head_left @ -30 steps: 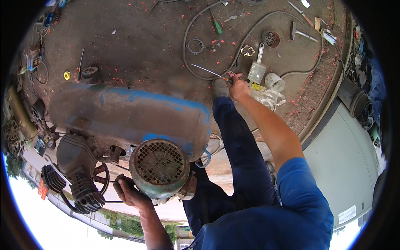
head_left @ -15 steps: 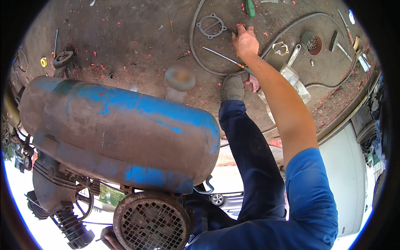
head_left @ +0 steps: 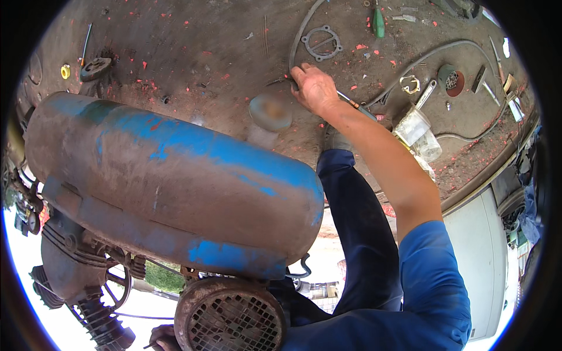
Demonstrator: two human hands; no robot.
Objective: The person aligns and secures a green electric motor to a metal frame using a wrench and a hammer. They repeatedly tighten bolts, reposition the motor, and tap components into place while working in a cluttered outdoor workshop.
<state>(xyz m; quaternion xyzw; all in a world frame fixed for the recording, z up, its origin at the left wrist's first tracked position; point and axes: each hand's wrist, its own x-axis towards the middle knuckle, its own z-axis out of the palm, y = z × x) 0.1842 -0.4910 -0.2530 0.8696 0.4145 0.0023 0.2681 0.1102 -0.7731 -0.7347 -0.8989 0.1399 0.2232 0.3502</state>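
Observation:
My right hand [head_left: 315, 89] reaches down to the dirty floor, its fingers curled beside a small dark bolt [head_left: 275, 82]. Whether the fingertips grip anything is hidden. Under my wrist lies a screwdriver [head_left: 355, 104], partly covered. Just beyond the hand rests a grey metal ring gasket [head_left: 322, 43] with a crossbar. At the bottom edge, my left hand [head_left: 164, 337] is closed on a thin dark rod, mostly hidden beside the motor's round grille [head_left: 231, 322]. That motor belongs to an air compressor with a rusty blue tank [head_left: 175, 181].
A hose [head_left: 433, 57] loops over the floor. On the right lie a hammer [head_left: 483, 82], a round tin [head_left: 451, 81] of small parts, a wrench [head_left: 426, 93] and a clear plastic container [head_left: 413, 126]. A green bottle [head_left: 378, 23] lies at the far side. Red scraps are scattered about.
My right hand has moved left and nearer, from beside the ring gasket to the small bolt. The view has shifted a little. My left hand stays by the motor.

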